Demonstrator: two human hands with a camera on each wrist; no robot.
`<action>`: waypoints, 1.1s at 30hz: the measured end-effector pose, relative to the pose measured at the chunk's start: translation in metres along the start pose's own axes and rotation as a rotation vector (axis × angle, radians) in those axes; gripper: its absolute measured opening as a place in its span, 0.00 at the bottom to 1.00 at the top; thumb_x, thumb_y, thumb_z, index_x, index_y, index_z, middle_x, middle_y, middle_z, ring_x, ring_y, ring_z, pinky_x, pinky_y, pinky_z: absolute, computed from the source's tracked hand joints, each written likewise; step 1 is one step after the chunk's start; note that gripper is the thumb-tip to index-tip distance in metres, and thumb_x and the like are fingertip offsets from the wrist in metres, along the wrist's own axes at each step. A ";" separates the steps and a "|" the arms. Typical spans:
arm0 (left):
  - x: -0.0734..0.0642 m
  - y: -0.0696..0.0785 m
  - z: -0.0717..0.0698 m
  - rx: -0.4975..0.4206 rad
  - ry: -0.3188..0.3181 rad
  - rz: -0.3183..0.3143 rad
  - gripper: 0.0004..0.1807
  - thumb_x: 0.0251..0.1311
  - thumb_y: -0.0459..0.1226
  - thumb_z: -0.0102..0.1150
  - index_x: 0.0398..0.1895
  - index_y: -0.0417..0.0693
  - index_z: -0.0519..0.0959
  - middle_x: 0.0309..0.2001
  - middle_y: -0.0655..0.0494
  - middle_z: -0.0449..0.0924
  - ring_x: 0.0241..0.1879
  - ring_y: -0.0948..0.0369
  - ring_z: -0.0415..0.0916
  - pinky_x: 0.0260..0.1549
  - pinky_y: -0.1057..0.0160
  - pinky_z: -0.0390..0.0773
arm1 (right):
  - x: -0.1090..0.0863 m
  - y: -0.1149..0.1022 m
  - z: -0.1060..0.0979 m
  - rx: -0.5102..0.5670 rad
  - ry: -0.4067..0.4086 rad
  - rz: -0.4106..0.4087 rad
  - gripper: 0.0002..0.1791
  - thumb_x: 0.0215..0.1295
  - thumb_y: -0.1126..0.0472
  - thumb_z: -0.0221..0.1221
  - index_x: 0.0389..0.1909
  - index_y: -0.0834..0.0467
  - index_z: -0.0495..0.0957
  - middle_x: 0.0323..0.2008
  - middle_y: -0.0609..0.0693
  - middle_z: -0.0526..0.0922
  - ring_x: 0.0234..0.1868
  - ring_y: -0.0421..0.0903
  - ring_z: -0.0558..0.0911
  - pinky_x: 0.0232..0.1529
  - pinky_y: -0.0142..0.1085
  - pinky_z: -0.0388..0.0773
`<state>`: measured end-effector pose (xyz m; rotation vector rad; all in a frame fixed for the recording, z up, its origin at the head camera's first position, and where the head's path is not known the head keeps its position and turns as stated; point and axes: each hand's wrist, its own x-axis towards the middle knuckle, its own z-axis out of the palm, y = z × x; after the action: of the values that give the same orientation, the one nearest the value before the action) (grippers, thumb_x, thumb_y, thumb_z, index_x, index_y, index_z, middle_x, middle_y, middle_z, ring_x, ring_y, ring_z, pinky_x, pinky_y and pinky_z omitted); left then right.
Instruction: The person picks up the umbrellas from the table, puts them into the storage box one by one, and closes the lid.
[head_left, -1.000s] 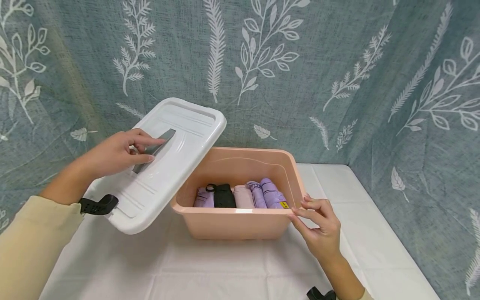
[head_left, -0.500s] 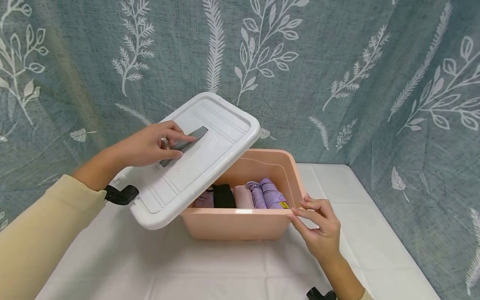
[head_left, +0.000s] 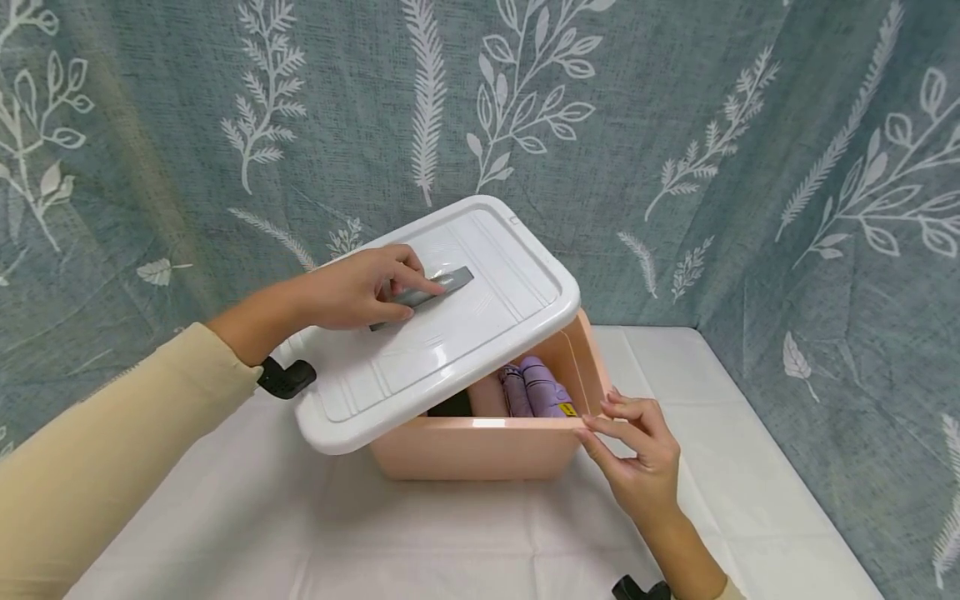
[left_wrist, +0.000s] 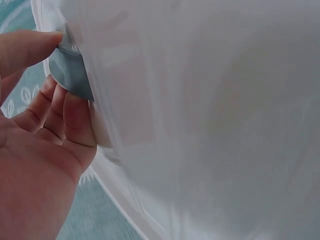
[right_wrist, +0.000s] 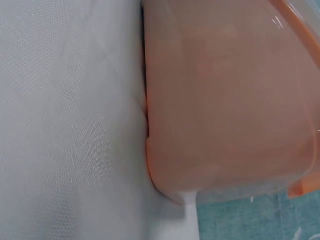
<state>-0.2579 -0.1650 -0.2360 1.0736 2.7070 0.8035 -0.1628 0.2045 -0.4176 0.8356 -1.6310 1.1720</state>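
A white lid is held slanted over a peach plastic bin, covering its left and back parts. My left hand grips the lid's grey handle; in the left wrist view, thumb and fingers pinch this handle from both sides. At the bin's front right corner, my right hand pinches the rim. Rolled lilac bundles, one with a yellow tag, lie inside beside a pink bundle and a black one. The right wrist view shows the bin's side wall, without the hand.
The bin stands on a white-covered table. A blue-green curtain with white leaf patterns hangs behind and along the right side. Black straps are on both wrists.
My left hand has carried the lid rightward across the bin, hiding more of its left side and contents. The right hand has stayed on the rim.
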 end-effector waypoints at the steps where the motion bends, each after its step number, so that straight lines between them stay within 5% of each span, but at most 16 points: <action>1: 0.003 0.001 0.001 0.006 -0.007 0.014 0.24 0.67 0.29 0.61 0.64 0.55 0.81 0.55 0.50 0.74 0.35 0.57 0.70 0.30 0.64 0.79 | 0.000 0.000 0.000 -0.004 -0.001 -0.002 0.12 0.58 0.61 0.75 0.32 0.69 0.89 0.35 0.66 0.78 0.56 0.49 0.84 0.64 0.36 0.80; 16: 0.035 0.018 0.019 0.114 -0.128 0.185 0.25 0.65 0.28 0.60 0.64 0.56 0.82 0.52 0.54 0.74 0.33 0.59 0.67 0.34 0.64 0.71 | -0.002 0.003 -0.006 0.038 -0.003 -0.031 0.10 0.58 0.66 0.74 0.34 0.71 0.89 0.39 0.66 0.82 0.57 0.53 0.84 0.63 0.36 0.81; 26: 0.043 0.019 0.024 0.132 -0.186 0.174 0.25 0.66 0.26 0.61 0.64 0.55 0.82 0.55 0.52 0.73 0.37 0.58 0.67 0.38 0.63 0.71 | 0.002 -0.001 -0.007 0.079 0.040 -0.106 0.06 0.57 0.73 0.72 0.33 0.73 0.88 0.42 0.67 0.88 0.56 0.57 0.85 0.59 0.35 0.83; 33: 0.051 0.020 0.030 0.145 -0.213 0.213 0.25 0.66 0.27 0.60 0.64 0.55 0.82 0.54 0.52 0.73 0.40 0.57 0.68 0.41 0.61 0.71 | 0.006 -0.003 -0.007 0.038 0.193 -0.198 0.09 0.55 0.71 0.74 0.25 0.75 0.86 0.35 0.67 0.88 0.45 0.56 0.87 0.53 0.34 0.85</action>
<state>-0.2746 -0.1062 -0.2469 1.4103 2.5329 0.4907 -0.1598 0.2099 -0.4102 0.8598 -1.3412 1.1102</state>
